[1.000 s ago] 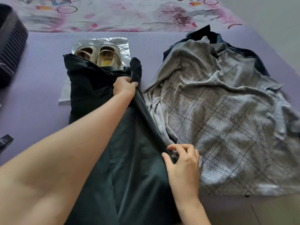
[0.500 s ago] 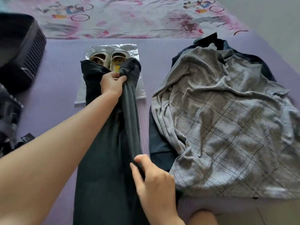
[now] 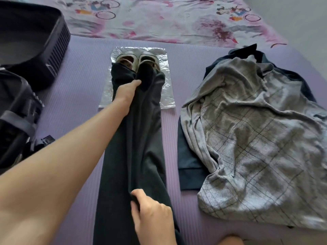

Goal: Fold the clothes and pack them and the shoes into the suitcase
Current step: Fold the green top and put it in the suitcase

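Item under handling: one pair of dark trousers (image 3: 134, 147), laid on the purple mat (image 3: 79, 89) with the long axis running straight away from the person, near end at the bottom edge of the view, far end lying over part of the shoes (image 3: 137, 60). The left hand (image 3: 126, 91) is at the far end, fingers curled into a ridge of the cloth near the top. The right hand (image 3: 152, 216) is at the near end and pinches the same ridge between thumb and fingers. Both grips are closed on the trousers, and the ridge runs between them down the middle of the garment. Judgement: a lengthwise fold is being set, and the crosswise fold that follows would bring the far end toward the near one, so it falls to the left hand. Shoes: two, side by side on a silver sheet (image 3: 167, 96), partly covered by the trouser end and likely to be disturbed when it lifts. Unfolded clothes: two, in one heap well to the right, a grey checked garment (image 3: 256, 138) over a navy garment (image 3: 189, 161). Suitcase (image 3: 35, 43): one, black, open, left of the trousers and nearer the left hand. Nothing is seen packed in the visible part.
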Tool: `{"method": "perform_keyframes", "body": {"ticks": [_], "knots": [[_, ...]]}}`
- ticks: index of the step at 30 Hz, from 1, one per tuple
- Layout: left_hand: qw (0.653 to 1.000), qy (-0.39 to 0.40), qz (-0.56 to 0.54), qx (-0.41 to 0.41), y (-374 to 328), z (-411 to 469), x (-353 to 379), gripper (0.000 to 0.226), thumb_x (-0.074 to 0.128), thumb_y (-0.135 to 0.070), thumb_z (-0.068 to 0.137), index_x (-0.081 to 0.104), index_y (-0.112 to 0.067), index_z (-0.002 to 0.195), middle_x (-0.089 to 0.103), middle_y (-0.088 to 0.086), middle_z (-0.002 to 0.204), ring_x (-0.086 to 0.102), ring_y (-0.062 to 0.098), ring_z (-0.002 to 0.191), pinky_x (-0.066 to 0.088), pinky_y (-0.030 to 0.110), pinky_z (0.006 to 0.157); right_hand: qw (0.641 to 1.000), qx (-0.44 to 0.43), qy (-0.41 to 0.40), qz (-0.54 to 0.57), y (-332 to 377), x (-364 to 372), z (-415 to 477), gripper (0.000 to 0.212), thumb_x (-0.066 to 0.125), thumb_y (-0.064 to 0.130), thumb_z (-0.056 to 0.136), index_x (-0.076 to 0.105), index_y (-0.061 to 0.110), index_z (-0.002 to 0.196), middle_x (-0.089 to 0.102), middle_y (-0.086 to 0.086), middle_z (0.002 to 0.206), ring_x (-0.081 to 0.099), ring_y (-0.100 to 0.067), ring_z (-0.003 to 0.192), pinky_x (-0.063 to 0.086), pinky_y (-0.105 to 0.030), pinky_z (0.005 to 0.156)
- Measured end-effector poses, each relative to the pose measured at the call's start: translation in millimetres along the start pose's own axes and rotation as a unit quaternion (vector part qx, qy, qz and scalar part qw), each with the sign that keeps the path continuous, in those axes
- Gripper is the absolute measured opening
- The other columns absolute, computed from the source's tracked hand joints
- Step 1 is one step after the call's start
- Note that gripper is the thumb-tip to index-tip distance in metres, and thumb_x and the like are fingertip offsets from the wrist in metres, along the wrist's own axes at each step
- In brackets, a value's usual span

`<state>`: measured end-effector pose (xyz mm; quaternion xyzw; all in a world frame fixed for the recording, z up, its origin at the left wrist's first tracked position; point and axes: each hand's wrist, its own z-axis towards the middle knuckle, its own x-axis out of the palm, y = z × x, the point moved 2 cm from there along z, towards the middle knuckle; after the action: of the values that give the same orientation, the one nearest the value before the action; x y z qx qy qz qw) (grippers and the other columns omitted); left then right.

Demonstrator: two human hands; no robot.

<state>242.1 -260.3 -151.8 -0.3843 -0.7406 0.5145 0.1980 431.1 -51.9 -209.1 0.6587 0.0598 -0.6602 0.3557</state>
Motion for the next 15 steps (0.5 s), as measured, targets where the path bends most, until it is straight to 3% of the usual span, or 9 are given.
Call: {"method": "perform_keyframes", "body": {"ticks": [2,4,8,10,12,15], "knots": [[0.999,-0.012,0.002,0.050,-10.1,11.1,5.2,0.020,0.067,-0.034,0.084,0.066,-0.018,0.095,0.064,-0.002,0.092,0.059,0.012,0.084,0.049,0.024,0.078,1.000,-0.003,0.010,-0.003,-3.9,-0.2,0.3,0.019,0.041,0.041,0.072,0.058,0.038,0.080,0.051,0.015,0.047,0.047,-0.004,0.034,0.024,-0.019,0.035],[0.994,-0.028,-0.017,0.108,-19.2,19.1,8.6,0.017,0.067,-0.017,0.085,0.064,-0.018,0.101,0.063,-0.002,0.097,0.059,0.009,0.086,0.050,0.019,0.076,1.000,-0.009,0.016,-0.005,-6.7,2.5,-0.8,0.020,0.041,0.043,0.071,0.057,0.039,0.082,0.053,0.017,0.048,0.048,-0.003,0.036,0.025,-0.017,0.036],[0.985,-0.044,-0.050,0.159,-20.3,26.9,10.1,0.021,0.061,0.001,0.085,0.061,-0.020,0.085,0.066,-0.003,0.097,0.062,0.006,0.090,0.050,0.012,0.079,0.999,-0.005,0.037,0.009,-8.3,3.1,-1.3,0.020,0.041,0.044,0.072,0.054,0.040,0.087,0.053,0.019,0.049,0.049,-0.001,0.038,0.018,-0.016,0.041],[0.981,-0.118,-0.021,0.154,-10.2,31.6,2.3,0.018,0.062,-0.003,0.086,0.059,-0.016,0.097,0.062,-0.002,0.099,0.060,0.007,0.092,0.047,0.008,0.073,0.998,-0.010,0.057,0.016,-7.7,2.2,-2.1,0.022,0.041,0.046,0.071,0.053,0.040,0.089,0.055,0.021,0.053,0.050,0.000,0.040,0.015,-0.015,0.043],[0.970,-0.180,0.044,0.156,-0.8,33.7,-11.1,0.028,0.062,-0.013,0.088,0.054,-0.013,0.115,0.057,-0.004,0.101,0.056,0.006,0.092,0.044,0.009,0.075,0.997,-0.017,0.071,0.025,-7.9,2.7,-4.0,0.027,0.041,0.050,0.071,0.053,0.041,0.093,0.057,0.023,0.061,0.053,0.003,0.045,0.026,-0.012,0.040],[0.955,-0.187,0.116,0.200,-3.2,28.6,-22.4,0.030,0.059,-0.019,0.091,0.052,-0.012,0.119,0.058,-0.007,0.101,0.055,0.005,0.091,0.045,0.017,0.082,0.989,-0.005,0.116,0.086,-8.1,-1.2,-9.3,0.039,0.043,0.057,0.069,0.053,0.042,0.104,0.058,0.024,0.074,0.055,0.007,0.055,0.039,-0.008,0.044]]}}
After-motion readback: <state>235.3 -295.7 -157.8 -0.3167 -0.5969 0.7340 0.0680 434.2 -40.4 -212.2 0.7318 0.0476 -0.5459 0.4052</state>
